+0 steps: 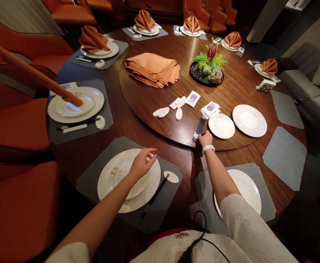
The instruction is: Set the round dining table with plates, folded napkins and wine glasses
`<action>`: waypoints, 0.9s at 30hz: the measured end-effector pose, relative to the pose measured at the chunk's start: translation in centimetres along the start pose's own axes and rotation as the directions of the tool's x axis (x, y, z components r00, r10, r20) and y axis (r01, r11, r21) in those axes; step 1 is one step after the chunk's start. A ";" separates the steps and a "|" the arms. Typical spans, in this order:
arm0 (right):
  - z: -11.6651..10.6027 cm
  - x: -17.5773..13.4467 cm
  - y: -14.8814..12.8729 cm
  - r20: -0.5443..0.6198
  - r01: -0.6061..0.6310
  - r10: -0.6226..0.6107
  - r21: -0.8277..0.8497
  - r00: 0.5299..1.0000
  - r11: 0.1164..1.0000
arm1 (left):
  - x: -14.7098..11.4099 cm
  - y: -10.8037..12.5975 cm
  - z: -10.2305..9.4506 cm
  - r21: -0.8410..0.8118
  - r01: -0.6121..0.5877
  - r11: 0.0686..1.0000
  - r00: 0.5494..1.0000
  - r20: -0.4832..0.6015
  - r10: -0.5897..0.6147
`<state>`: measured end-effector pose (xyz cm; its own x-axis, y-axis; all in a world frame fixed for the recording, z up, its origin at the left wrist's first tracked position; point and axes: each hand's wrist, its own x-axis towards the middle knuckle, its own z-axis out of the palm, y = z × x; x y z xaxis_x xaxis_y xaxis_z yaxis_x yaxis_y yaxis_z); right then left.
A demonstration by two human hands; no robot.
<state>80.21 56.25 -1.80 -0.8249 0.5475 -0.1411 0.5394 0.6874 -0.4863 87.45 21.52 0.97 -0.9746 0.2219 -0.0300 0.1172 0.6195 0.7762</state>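
My right hand point(206, 138), with a white band at the wrist, reaches to the front edge of the round turntable point(165, 126). Its fingers are closed at the near end of a bundle of black chopsticks point(200, 128) with silver tips; how many it grips is hidden. Above a white plate point(113, 197) with a smaller plate stacked on it hovers my left hand point(145, 160), fingers loosely bent and apart, showing white between them. Right of those plates, a dark chopstick point(155, 195) leans on a white oval rest point(171, 177).
On the turntable lie folded orange napkins point(153, 69), a plant arrangement point(209, 65), white spoons point(161, 112), paper packets point(192, 98), a small plate point(221, 126) and a larger plate point(249, 120). Grey placemats point(286, 159) ring the table; an orange napkin roll point(39, 78) rises at left.
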 end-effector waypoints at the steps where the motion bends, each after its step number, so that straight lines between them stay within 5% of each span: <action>1: 0.0 0.1 0.1 0.008 -0.012 0.013 -0.007 1.000 1.000 | 2.8 0.2 0.0 0.020 -0.017 1.000 1.000 0.000 0.017; 4: -0.1 0.2 0.4 0.032 -0.023 0.025 -0.057 0.999 0.998 | 11.2 0.9 1.0 0.125 -0.079 0.989 0.997 0.018 0.077; 7: -0.5 0.3 0.7 0.045 -0.029 0.036 -0.147 0.998 0.989 | 18.8 2.3 3.4 0.263 -0.262 0.929 0.963 0.138 0.233; 12: -1.7 -0.4 1.8 0.036 -0.068 0.079 -0.236 0.996 0.969 | 26.4 5.0 7.0 0.474 -0.502 0.723 0.847 0.440 0.299; 15: -2.4 -1.8 3.5 0.032 -0.086 0.093 -0.169 0.995 0.982 | 27.7 5.5 7.3 0.551 -0.570 0.609 0.802 0.535 0.266; 18: -3.3 -4.3 5.7 0.067 -0.158 0.156 0.014 0.985 0.987 | 27.5 5.4 6.7 0.611 -0.572 0.547 0.804 0.548 0.230; 27: -7.2 -17.1 13.5 0.247 -0.352 0.252 0.610 0.936 0.710 | 23.1 4.6 7.2 0.641 -0.414 0.646 0.883 0.455 0.113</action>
<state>102.76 59.57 0.23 -0.6775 0.5678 -0.4676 0.5704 0.0041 -0.8214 66.86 34.94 -0.73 -0.7605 0.6090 -0.2252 0.6012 0.7915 0.1099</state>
